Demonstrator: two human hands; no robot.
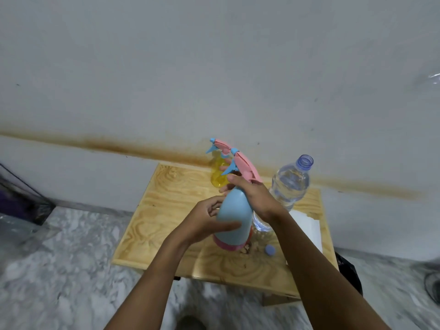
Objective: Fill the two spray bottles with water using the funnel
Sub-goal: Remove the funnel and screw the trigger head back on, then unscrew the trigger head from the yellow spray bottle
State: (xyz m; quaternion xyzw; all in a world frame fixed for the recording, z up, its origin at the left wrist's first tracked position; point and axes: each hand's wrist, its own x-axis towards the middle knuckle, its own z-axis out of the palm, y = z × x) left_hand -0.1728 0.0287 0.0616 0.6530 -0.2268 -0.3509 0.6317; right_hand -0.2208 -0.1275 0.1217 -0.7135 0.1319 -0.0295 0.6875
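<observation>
A light blue spray bottle (234,215) with a pink base band stands on the small wooden table (166,210). My left hand (209,222) grips its body, thumb across the front. My right hand (250,194) grips its neck just under the pink and blue spray head (242,167). Behind it stands a yellow spray bottle (217,176) with the same kind of head. A clear water bottle (290,182), cap off, stands to the right. Something pink and low shows behind the blue bottle's base; I cannot tell whether it is the funnel.
A small blue cap (270,250) lies on the table by the blue bottle. A white sheet (307,227) covers the table's right side. The table stands against a stained white wall on a marbled floor. Dark objects sit at far left and at the right below the table.
</observation>
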